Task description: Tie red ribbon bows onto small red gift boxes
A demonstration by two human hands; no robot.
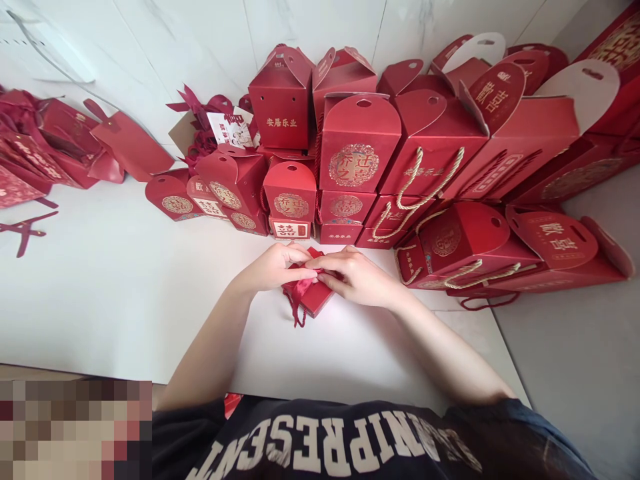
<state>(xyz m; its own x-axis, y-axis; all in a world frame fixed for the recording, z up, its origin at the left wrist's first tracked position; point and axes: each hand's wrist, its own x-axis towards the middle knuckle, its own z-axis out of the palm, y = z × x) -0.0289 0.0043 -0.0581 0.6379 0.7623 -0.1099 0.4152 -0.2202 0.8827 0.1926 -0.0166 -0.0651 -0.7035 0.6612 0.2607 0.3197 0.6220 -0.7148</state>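
Observation:
A small red gift box [320, 298] lies on the white table in front of me, turned at an angle. A shiny red ribbon [301, 291] crosses its top, and its loose ends hang over the near side beside a twisted red cord. My left hand [274, 268] comes in from the left, with thumb and fingers pinched on the ribbon at the top of the box. From the right, my right hand [353, 277] also pinches the ribbon, its fingertips meeting those of the left. The fingers partly cover the ribbon between them.
Stacked red gift boxes [357, 150] with rope handles line the wall behind and to the right. Red ribbon bows and a white card [234, 128] sit at the back. More red bags [65, 143] and loose straps [25, 232] lie left. A pixelated patch covers the bottom left corner.

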